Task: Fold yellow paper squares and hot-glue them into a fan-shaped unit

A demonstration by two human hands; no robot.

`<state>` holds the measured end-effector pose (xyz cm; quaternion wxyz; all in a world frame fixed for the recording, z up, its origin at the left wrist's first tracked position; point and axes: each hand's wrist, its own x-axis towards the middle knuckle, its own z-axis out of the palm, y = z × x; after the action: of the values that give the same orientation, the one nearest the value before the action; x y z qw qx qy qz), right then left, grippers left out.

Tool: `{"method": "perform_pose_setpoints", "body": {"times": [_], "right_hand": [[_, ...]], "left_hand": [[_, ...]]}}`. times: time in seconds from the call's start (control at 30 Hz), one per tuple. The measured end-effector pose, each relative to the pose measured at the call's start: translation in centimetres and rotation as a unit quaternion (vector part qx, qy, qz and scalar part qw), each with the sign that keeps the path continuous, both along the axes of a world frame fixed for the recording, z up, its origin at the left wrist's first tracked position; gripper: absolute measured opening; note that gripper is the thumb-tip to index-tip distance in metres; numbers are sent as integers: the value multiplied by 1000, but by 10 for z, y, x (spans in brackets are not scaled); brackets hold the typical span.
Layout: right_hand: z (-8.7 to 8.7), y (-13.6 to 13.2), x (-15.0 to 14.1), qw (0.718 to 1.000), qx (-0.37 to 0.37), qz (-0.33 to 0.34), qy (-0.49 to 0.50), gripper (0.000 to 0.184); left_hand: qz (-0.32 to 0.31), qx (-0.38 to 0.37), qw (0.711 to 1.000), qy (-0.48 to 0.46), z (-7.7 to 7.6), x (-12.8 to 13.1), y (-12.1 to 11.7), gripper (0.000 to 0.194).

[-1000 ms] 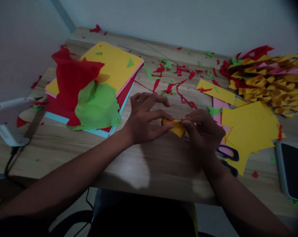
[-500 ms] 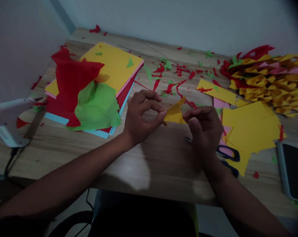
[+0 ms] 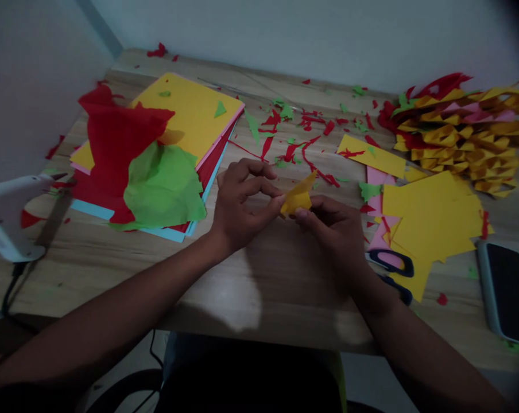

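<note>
A small folded piece of yellow paper is held up between my two hands, above the middle of the table. My left hand pinches its left end between thumb and finger. From the right, my right hand grips its lower right part, thumb in front and the other fingers behind. Beside my right wrist lie dark-handled scissors, their blades mostly hidden by the hand. Cut yellow paper pieces lie spread to the right, over pink strips.
Coloured sheets with red tissue and green tissue on top lie left. A corded white glue gun stands far left. A bundle of folded yellow paper sits back right; a phone lies right. Scraps litter the back.
My right hand has moved left and closed on the yellow paper's right part. The left hand keeps its pinch. The whole view has shifted slightly.
</note>
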<state>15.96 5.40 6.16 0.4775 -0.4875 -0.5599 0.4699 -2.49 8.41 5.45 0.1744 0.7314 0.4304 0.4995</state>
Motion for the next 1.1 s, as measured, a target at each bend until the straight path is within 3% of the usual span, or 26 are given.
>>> {"method": "perform_pose_setpoints", "body": {"times": [0.23, 0.47, 0.83, 1.1], "right_hand": [[1, -1, 0, 999, -15, 41, 24, 5], [-2, -1, 5, 997, 40, 60, -17, 8], [-4, -1, 7, 993, 105, 26, -52, 17], [-5, -3, 10, 980, 175, -26, -93, 10]], "left_hand": [[-22, -9, 999, 34, 2, 0, -2, 9], [-16, -20, 999, 25, 3, 0, -2, 8], [-86, -25, 995, 44, 4, -3, 1, 7], [-69, -14, 996, 61, 3, -1, -1, 8]]}}
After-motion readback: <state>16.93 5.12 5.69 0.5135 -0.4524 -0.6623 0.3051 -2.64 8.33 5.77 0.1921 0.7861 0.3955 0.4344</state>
